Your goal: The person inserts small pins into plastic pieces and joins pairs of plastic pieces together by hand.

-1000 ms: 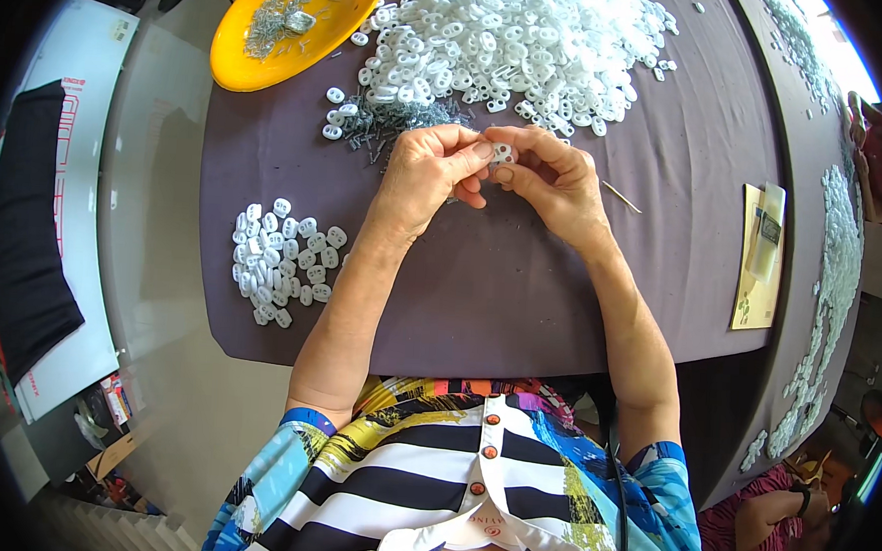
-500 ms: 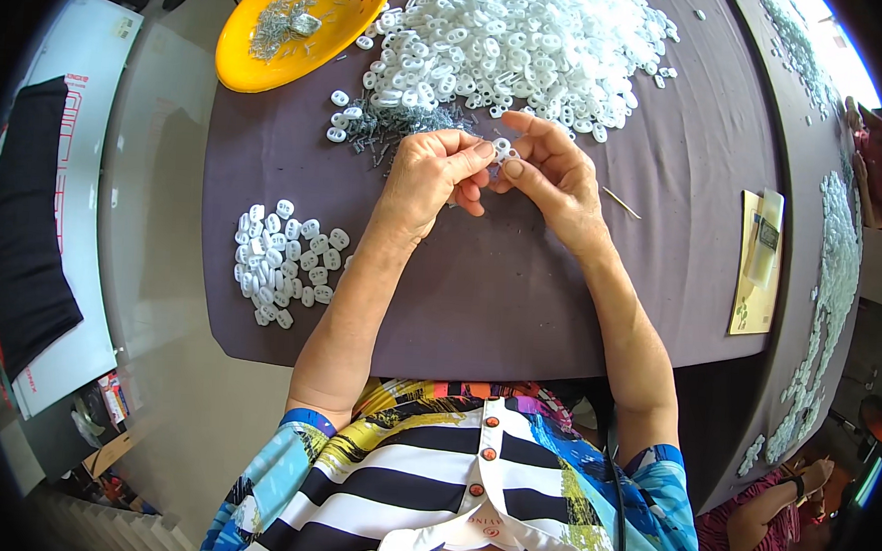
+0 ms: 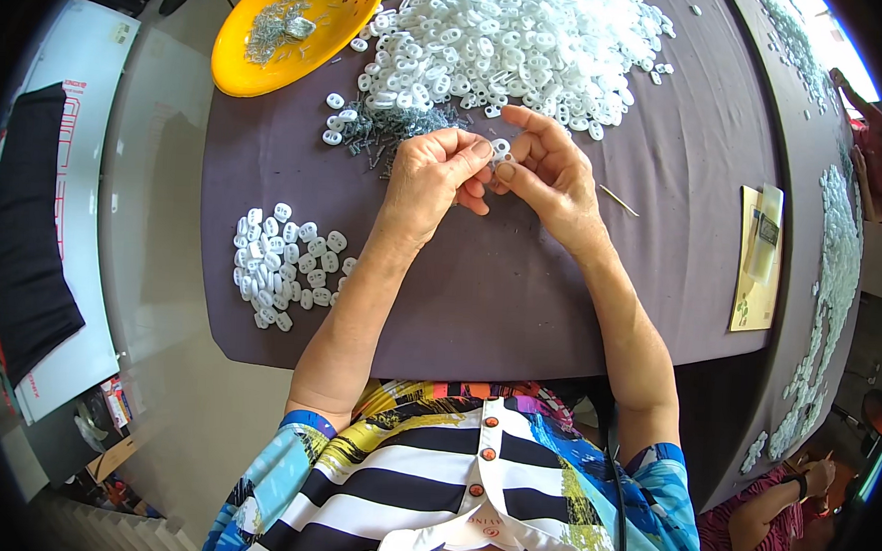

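Between my two hands is a small white oval plastic piece with holes (image 3: 500, 149). My left hand (image 3: 438, 176) pinches its left side between thumb and fingers. My right hand (image 3: 551, 181) grips the other side with thumb and bent fingers, its index finger raised. Whether a metal part sits in the piece is hidden by my fingertips. Just beyond my hands lies a heap of small grey metal pieces (image 3: 399, 124). Farther back spreads a large pile of similar white plastic pieces (image 3: 513, 50). A group of white pieces with dark markings (image 3: 282, 262) lies left of my left forearm.
A yellow dish (image 3: 237, 70) with small metal parts stands at the far left of the dark-covered table (image 3: 499, 309). A thin stick (image 3: 619, 200) lies right of my right hand. A yellowish card with a clear packet (image 3: 758, 262) is near the right edge. Another person's arm (image 3: 773, 512) shows lower right.
My hands stay nearly in place around the white piece, with a slight shift of the fingers. The other person's hand at lower right has moved a little.
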The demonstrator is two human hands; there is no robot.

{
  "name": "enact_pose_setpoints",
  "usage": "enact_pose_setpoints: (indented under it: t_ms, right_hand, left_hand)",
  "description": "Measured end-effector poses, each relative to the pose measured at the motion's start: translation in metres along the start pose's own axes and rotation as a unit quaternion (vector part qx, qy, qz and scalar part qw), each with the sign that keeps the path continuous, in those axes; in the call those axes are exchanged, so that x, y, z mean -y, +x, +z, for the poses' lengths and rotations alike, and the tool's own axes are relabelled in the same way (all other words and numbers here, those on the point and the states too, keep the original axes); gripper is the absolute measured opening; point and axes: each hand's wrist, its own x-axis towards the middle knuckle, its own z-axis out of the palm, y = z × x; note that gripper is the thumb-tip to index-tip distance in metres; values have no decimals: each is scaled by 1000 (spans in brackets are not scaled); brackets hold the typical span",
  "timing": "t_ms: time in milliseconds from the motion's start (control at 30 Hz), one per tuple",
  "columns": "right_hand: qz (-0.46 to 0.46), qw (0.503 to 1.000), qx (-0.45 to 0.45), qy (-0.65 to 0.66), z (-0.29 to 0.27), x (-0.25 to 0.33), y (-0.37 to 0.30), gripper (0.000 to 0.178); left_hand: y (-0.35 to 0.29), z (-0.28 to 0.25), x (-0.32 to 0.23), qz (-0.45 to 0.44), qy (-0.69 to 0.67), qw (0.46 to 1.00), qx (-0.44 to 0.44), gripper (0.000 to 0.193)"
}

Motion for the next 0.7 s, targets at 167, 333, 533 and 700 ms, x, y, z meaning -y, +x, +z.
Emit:
enact_pose_setpoints:
  t_ms: [167,333,533,700]
  right_hand:
    - [3,1000,4,2,0,1,0,45]
    - [3,1000,-3,1,1,2,0,45]
    - [5,1000,-3,8,1,0,0,46]
    - [0,1000,1,11,1,-1,0,43]
  left_hand:
    - [0,2,1,33,28,999,-13,18]
    - [-2,2,-2,17,39,999,-7,19]
    - [-3,1,-4,23,63,998,-7,20]
    - [-2,-2,-5,34,78,996,-3,21]
